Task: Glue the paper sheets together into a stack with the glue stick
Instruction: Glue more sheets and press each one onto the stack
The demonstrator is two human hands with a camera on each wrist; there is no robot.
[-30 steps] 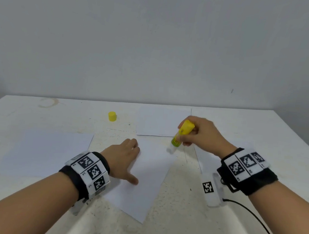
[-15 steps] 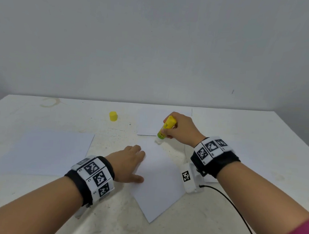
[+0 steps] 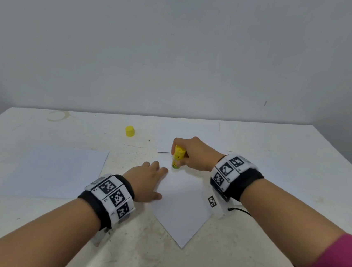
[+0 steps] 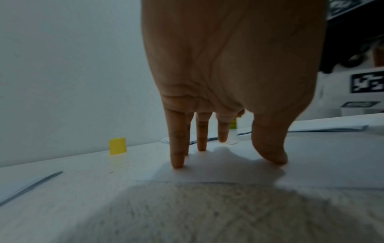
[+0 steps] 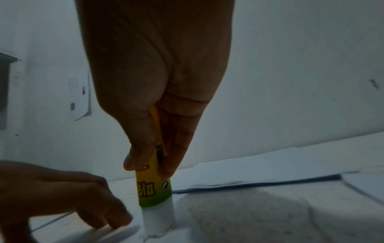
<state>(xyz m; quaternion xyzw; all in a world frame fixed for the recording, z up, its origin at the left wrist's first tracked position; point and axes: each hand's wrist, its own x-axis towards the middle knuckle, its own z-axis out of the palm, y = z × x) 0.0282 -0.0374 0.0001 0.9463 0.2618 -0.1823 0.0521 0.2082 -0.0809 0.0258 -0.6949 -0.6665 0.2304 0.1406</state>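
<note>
The glue stick (image 3: 177, 157) stands almost upright, white tip down on the far corner of the middle sheet (image 3: 182, 207). Its tube is yellow up top and green near the tip. In the right wrist view it has red and dark writing on it, with an eye-like mark, but the words are too blurry to read.

The right hand (image 3: 196, 154) holds the glue stick. Its fingers (image 5: 182, 144) and thumb are curled round the tube and pinch it from both sides.

The left hand (image 3: 144, 180) lies on the left edge of the same sheet. Its fingers (image 4: 177, 148) are straight and a little spread, and the tips and the thumb press down on the paper.

The sheet lies turned, one corner pointing at the person. One more sheet (image 3: 55, 171) lies well to the left on the bench (image 3: 277, 147), and one (image 3: 188, 134) lies at the back, behind the right hand. A small yellow cap (image 3: 129, 131) stands alone near the back, apart from the sheets.

Both wrists wear black bands with black-and-white square marks.
</note>
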